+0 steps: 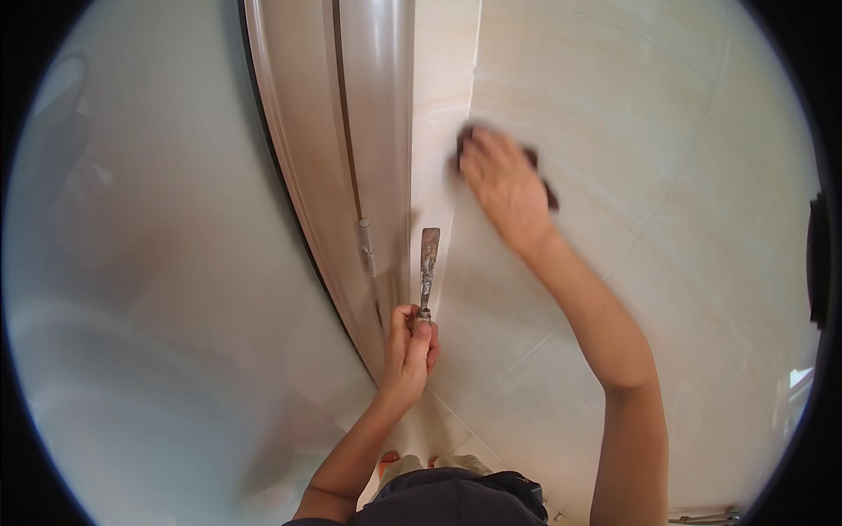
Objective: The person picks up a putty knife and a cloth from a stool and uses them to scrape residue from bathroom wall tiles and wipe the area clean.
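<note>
My left hand [411, 355] is closed around the handle of a putty knife [429, 263], whose worn, stained blade points upward beside the door frame. Higher and to the right, my right hand [503, 184] presses a dark brown cloth [551, 197] against the tiled wall [592, 164], near the corner where two wall faces meet. That hand is slightly blurred, and its palm hides much of the cloth.
A metal door frame [381, 131] with a hinge [366, 240] runs along the left side of the corner. Left of it spreads a frosted panel [164, 263]. The floor and my feet show at the bottom; a dark object [817, 263] is at the right edge.
</note>
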A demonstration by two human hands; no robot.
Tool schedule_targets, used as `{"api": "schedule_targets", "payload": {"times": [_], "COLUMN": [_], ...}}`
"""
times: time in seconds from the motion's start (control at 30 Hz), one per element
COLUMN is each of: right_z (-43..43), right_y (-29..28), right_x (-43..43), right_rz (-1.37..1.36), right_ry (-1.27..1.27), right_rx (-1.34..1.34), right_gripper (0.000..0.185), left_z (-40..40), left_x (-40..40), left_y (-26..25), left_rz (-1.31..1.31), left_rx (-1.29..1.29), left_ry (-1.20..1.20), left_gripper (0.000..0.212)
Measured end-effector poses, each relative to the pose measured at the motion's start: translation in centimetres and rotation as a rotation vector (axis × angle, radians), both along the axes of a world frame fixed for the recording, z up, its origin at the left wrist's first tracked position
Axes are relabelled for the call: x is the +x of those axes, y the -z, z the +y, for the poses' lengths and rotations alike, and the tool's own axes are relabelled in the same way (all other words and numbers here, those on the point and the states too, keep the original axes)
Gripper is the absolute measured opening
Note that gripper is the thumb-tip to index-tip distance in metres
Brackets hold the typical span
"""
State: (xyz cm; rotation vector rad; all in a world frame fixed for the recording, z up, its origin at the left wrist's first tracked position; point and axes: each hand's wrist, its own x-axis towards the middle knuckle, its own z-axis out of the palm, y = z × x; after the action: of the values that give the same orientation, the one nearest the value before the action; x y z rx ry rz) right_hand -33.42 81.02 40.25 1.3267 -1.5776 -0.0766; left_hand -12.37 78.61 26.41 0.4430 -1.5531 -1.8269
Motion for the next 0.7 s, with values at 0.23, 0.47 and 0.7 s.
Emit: {"api": "schedule_targets", "payload": {"times": [0.23, 0.47, 0.7], "right_z": [6.3, 21.2, 34.1], "right_y": [1.3, 8.3, 7.2], "right_x": [1.8, 6.5, 10.8], "right_rz": [-0.140, -0.067, 0.039], "right_ry": [-0.109, 0.178, 0.195], "right_rx": [-0.324, -0.419, -0.363], "right_gripper": [0.024, 0.025, 0.022], "left_z": [0.4, 7.3, 19.3], "left_x": [-3.1, -6.7, -5.9], "left_y": [-3.9, -8.7, -13.8], "left_rz": [0.129, 0.429, 0.911], "left_rx": [0.182, 0.537, 0.740], "left_ry": [0.402, 0.613, 0.710], "left_gripper": [0.041, 0.035, 0.026]}}
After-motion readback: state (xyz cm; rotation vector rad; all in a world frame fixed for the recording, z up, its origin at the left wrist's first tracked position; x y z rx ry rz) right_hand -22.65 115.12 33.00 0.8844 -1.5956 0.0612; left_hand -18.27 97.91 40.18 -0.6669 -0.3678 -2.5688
